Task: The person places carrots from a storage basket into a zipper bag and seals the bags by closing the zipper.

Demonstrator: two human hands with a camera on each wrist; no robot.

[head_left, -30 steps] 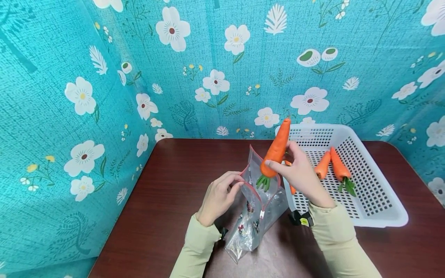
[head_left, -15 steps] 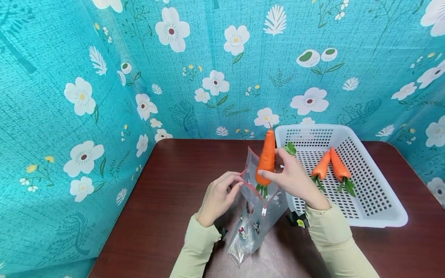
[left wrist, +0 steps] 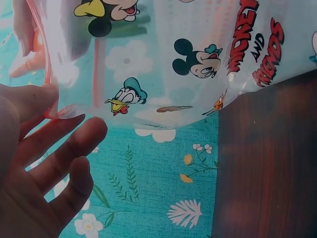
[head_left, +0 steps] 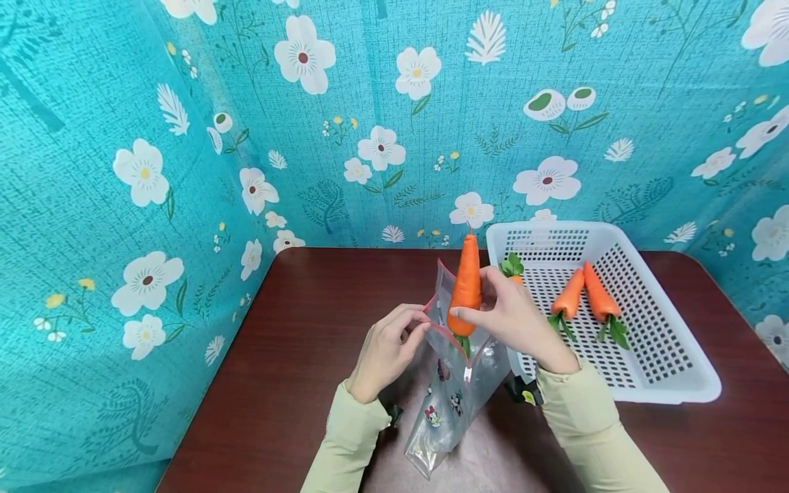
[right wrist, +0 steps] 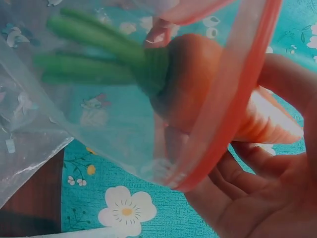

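My left hand (head_left: 385, 349) pinches the red-edged rim of a clear zip bag (head_left: 440, 404) printed with cartoon figures. In the left wrist view, thumb and fingers close on that rim. My right hand (head_left: 514, 315) grips a carrot (head_left: 466, 277), thin tip up and green stem down, at the bag's gaping mouth. Through the clear plastic in the right wrist view, the carrot's green stem (right wrist: 94, 74) and thick end show inside the bag. Its tapered end stays outside the red rim, between my fingers and thumb.
A white perforated basket (head_left: 668, 342) stands on the right of the dark wooden table (head_left: 296, 356). Two carrots lie in its middle, and a third carrot (head_left: 513, 267) shows partly behind my right hand. A turquoise flowered cloth (head_left: 345, 192) hangs behind the table.
My right hand has moved left and slightly down, turning the carrot more upright and bringing its stem and thick end into the bag's mouth. The left hand keeps its place on the rim.
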